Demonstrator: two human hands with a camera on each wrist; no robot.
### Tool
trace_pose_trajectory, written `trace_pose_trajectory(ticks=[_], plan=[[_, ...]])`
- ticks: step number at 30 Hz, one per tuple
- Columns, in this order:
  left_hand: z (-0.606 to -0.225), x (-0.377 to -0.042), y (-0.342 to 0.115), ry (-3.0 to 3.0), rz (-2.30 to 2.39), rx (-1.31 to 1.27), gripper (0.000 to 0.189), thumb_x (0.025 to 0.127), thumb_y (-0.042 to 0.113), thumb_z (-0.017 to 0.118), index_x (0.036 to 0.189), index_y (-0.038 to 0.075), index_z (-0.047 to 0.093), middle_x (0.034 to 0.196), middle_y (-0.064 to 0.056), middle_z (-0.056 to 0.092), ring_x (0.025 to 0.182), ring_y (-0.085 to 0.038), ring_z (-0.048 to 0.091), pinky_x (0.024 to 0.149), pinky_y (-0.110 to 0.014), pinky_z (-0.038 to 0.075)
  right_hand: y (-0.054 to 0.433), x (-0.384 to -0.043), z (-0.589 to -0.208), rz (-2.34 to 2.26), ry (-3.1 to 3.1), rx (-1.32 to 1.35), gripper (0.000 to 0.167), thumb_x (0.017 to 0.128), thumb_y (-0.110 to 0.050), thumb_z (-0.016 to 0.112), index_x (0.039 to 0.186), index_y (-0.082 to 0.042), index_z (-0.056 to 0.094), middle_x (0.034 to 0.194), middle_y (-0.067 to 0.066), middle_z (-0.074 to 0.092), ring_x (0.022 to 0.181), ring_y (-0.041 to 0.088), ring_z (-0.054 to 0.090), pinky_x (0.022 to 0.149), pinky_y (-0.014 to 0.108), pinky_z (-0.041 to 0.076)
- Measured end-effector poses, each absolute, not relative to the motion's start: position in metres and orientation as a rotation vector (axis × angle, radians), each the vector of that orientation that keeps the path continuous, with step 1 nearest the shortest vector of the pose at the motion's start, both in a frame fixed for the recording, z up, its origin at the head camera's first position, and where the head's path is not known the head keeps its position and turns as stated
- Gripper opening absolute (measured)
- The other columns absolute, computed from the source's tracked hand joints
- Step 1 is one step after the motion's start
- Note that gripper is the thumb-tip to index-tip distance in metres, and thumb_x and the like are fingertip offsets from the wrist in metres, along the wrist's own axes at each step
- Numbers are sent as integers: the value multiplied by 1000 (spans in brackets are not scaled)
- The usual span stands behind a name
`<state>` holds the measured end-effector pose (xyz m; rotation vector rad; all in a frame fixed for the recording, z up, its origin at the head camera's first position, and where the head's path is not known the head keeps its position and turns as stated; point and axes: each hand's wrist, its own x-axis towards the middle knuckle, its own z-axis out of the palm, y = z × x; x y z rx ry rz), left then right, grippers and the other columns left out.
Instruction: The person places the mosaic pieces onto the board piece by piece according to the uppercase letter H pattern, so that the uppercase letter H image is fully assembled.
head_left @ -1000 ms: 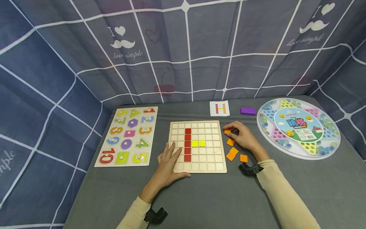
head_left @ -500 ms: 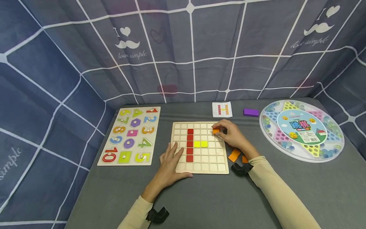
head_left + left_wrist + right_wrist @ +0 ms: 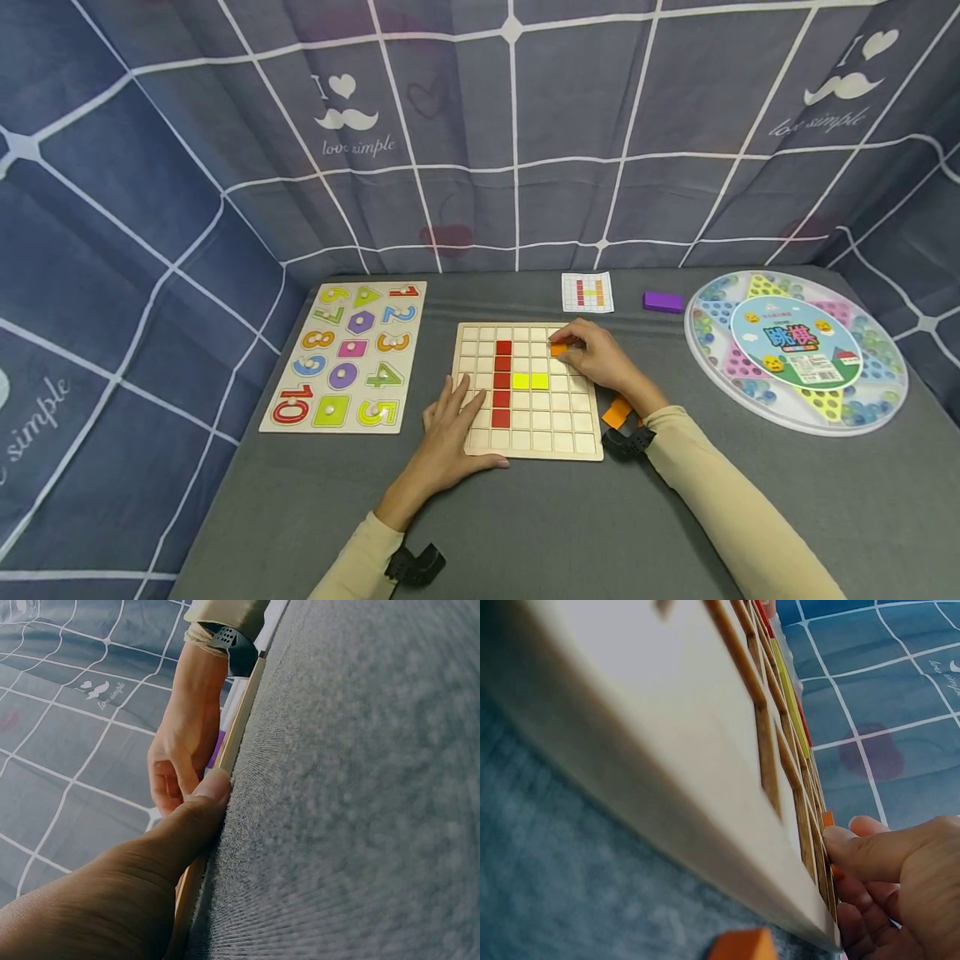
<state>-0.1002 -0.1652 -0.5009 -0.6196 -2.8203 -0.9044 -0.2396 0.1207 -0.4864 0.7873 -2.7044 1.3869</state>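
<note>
A wooden grid board (image 3: pixel 536 445) lies on the table. It bears a column of several red square tiles (image 3: pixel 502 398) and two yellow tiles (image 3: pixel 538 381) beside the column's middle. My left hand (image 3: pixel 444 442) rests on the board's left side, fingers straight and spread, its thumb (image 3: pixel 202 806) along the near edge. An orange square tile (image 3: pixel 558 350) is pinched between thumb and fingers of my right hand (image 3: pixel 603 362), at the upper right of the grid. Whether it sits fully in a cell cannot be told. Loose orange tiles (image 3: pixel 617 413) lie right of the board, partly hidden by my right wrist.
Behind the board lies a small pattern card (image 3: pixel 587 293), with a purple block (image 3: pixel 663 302) to its right. A number and shape puzzle board (image 3: pixel 341 350) lies at left. A round Chinese checkers set (image 3: pixel 795 350) lies at right. A curtain (image 3: pixel 450 167) hangs behind.
My right hand has picked up an orange tile right of the board and carried it left onto the upper right cells. The left hand stays on the board.
</note>
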Motion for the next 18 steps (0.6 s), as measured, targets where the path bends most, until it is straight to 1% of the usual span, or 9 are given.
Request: trace_pose_trajectory(ticks=[8,11,18], plan=[[-499,-99,-165,-2827,-927,-611,103,65,51,87,146,4,45,160,-22,23,150,-45,7,105,-61,17,119,-242,-486,1340,-2735,777,22,88,-4,69,108,-12,72,107,4,64,93,20,55,83,37,44],[-499,-99,-165,-2825,-923,-616,103,65,50,87,146,4,45,160,-22,24,150,-45,7,105,-61,17,120,-243,-486,1339,-2748,777,21,88,-5,69,108,-12,72,109,5,64,95,20,56,85,37,44],[-499,-99,-164,-2818,-912,-626,102,65,49,88,146,3,45,159,-23,24,149,-46,8,105,-61,18,122,-243,-488,1335,-2805,769,24,91,-7,67,114,-13,71,115,4,61,98,21,54,87,38,43]])
